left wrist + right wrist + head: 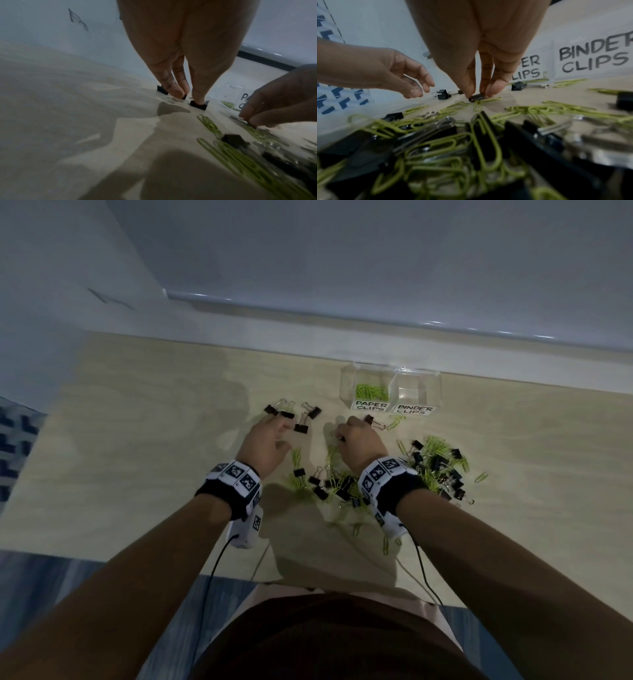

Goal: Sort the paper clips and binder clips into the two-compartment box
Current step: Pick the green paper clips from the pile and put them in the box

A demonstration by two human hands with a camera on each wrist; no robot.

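Observation:
A clear two-compartment box point(390, 386) stands at the back of the table, labelled PAPER CLIPS and BINDER CLIPS point(594, 59). Green paper clips point(371, 392) lie in its left compartment. My right hand point(342, 436) point(477, 95) pinches a small black binder clip point(476, 97) down on the table amid loose green paper clips point(477, 105). My left hand point(277, 422) point(188, 97) reaches down with relaxed fingers and holds nothing. Its fingertips point(198, 97) touch one of several black binder clips point(287, 414) point(199, 106) spread out there.
A mixed heap of green paper clips and black binder clips point(435, 463) lies right of my right wrist, with more point(329, 482) between my wrists. One binder clip point(375, 422) lies in front of the box. A wall runs behind the table point(137, 440), and patterned cloth point(13, 446) lies at the left.

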